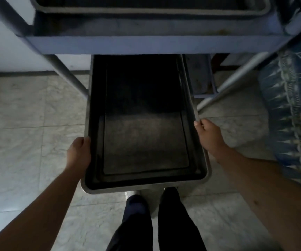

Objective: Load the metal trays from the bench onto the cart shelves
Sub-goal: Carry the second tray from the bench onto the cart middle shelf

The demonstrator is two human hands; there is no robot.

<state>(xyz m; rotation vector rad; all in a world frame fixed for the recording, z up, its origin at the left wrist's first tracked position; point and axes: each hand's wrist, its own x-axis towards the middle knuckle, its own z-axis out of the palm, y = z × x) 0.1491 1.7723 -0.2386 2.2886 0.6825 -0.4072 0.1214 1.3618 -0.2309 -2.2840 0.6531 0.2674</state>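
Note:
A long dark metal tray (144,182) lies lengthwise in front of me, its far end under the cart's upper shelf (128,45) and its near end sticking out over my legs. My left hand (79,153) grips the tray's left rim. On the right rim, further forward, my right hand (207,134) holds the edge with fingers curled over it. Another metal tray (262,12) sits on the upper shelf at the top of the view. The lower shelf (202,84) shows only as a sliver to the right of the held tray.
The cart's grey legs (64,73) slant down on the left and on the right (233,82). A blue patterned cloth (291,115) hangs at the right edge. A pale tiled floor (28,124) spreads below, with a white wall behind on the left.

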